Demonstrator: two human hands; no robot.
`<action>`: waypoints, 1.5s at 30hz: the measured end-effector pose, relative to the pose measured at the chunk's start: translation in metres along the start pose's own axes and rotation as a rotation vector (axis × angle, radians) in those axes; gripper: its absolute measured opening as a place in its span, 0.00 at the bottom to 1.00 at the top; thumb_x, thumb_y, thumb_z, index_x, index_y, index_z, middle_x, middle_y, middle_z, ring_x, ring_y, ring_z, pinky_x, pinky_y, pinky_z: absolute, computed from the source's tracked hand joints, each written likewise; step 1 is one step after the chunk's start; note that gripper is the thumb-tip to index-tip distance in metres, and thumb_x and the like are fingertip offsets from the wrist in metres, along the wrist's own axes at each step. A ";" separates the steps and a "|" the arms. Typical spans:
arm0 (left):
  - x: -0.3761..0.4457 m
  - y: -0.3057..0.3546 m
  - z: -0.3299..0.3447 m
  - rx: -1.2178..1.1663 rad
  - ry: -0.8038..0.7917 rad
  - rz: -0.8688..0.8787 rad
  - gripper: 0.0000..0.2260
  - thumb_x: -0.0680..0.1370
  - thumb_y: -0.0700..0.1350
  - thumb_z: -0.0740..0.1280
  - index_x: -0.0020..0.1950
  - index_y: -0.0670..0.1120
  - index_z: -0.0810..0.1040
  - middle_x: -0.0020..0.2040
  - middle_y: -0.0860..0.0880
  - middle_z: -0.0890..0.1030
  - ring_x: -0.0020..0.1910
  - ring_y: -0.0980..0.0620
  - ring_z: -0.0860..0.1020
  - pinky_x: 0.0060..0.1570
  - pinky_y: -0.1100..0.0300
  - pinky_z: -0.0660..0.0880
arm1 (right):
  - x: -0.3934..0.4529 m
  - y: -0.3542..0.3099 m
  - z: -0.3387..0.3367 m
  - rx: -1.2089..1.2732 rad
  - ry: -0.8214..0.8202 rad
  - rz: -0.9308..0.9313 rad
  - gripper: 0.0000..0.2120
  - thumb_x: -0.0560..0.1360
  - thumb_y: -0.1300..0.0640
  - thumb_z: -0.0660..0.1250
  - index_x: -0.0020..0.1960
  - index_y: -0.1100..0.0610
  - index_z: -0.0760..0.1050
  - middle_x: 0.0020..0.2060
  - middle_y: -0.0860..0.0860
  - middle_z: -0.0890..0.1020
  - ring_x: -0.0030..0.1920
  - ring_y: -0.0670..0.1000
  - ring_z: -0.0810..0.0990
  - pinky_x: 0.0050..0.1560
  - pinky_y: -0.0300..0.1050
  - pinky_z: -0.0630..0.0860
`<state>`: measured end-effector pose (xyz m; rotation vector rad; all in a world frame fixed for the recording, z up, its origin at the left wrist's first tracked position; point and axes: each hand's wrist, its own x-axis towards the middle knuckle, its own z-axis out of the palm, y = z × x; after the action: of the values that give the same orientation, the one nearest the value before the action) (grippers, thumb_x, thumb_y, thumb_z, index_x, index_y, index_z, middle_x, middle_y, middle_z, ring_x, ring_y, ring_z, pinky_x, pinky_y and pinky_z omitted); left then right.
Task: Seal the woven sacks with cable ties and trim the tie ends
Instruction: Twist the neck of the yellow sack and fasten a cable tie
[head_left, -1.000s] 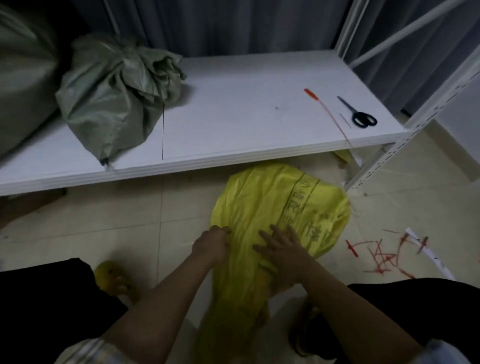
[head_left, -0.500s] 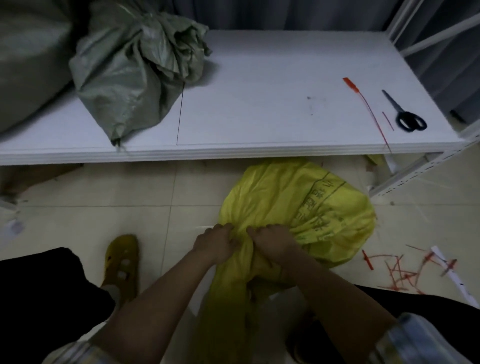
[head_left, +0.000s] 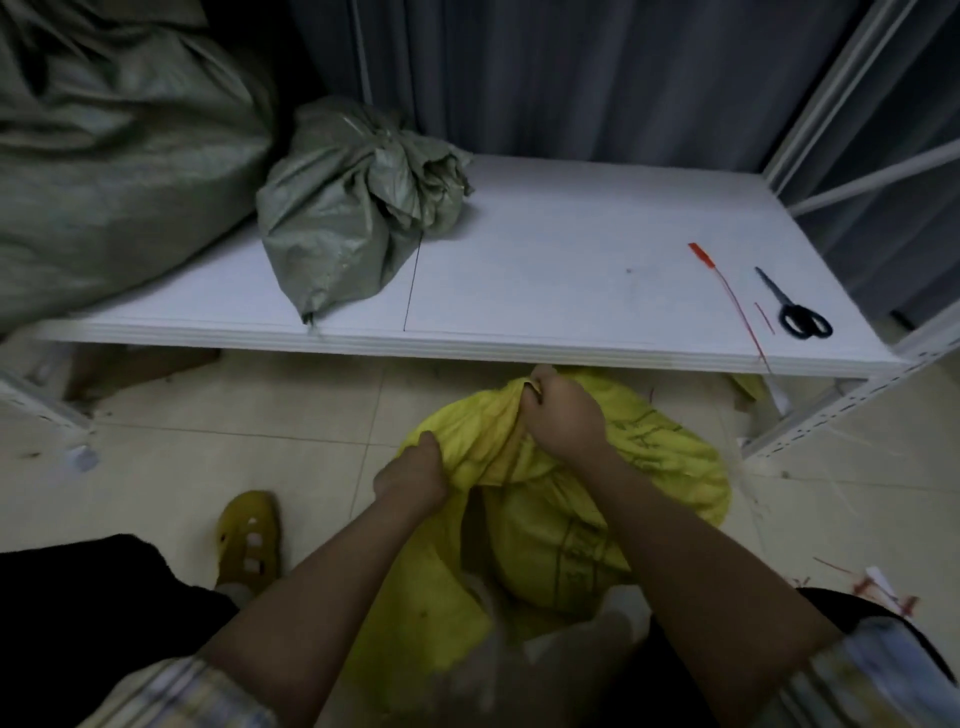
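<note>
The yellow sack (head_left: 644, 467) lay on the floor at six o'clock from the white shelf (head_left: 571, 291), between the person's knees. Both hands were bunching its mouth: the left hand (head_left: 413, 475) had its grip closed on a fold of cloth, the right hand (head_left: 563, 415), at one o'clock from it, clenched on the gathered neck. This looked like the gathering step. Next would come the red cable tie (head_left: 727, 293) on the shelf at one o'clock, with the scissors (head_left: 795, 312) just beside it.
</note>
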<state>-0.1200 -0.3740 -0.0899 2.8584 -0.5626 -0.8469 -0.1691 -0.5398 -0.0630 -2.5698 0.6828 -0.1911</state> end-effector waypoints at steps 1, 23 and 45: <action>-0.004 -0.002 -0.012 0.020 0.035 0.000 0.25 0.77 0.44 0.62 0.71 0.44 0.57 0.64 0.42 0.72 0.62 0.42 0.74 0.52 0.52 0.72 | 0.000 -0.008 -0.010 0.005 0.026 0.002 0.10 0.79 0.53 0.57 0.52 0.59 0.70 0.43 0.57 0.80 0.46 0.60 0.78 0.37 0.45 0.65; -0.115 -0.028 -0.254 -0.428 1.015 0.465 0.12 0.78 0.36 0.56 0.58 0.44 0.75 0.56 0.41 0.72 0.52 0.40 0.74 0.48 0.51 0.70 | -0.061 -0.169 -0.149 0.767 0.083 0.036 0.04 0.77 0.61 0.58 0.48 0.56 0.70 0.44 0.52 0.76 0.40 0.51 0.75 0.36 0.42 0.70; -0.158 -0.047 -0.278 0.267 0.617 0.140 0.22 0.78 0.47 0.63 0.71 0.45 0.64 0.69 0.41 0.66 0.69 0.41 0.65 0.63 0.49 0.68 | -0.006 -0.220 -0.152 0.421 0.392 0.040 0.23 0.76 0.40 0.60 0.59 0.58 0.73 0.54 0.55 0.80 0.55 0.59 0.77 0.48 0.46 0.70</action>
<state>-0.0762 -0.2713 0.2130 3.0247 -0.8126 0.1575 -0.1169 -0.4306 0.1754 -2.1280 0.7380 -0.7552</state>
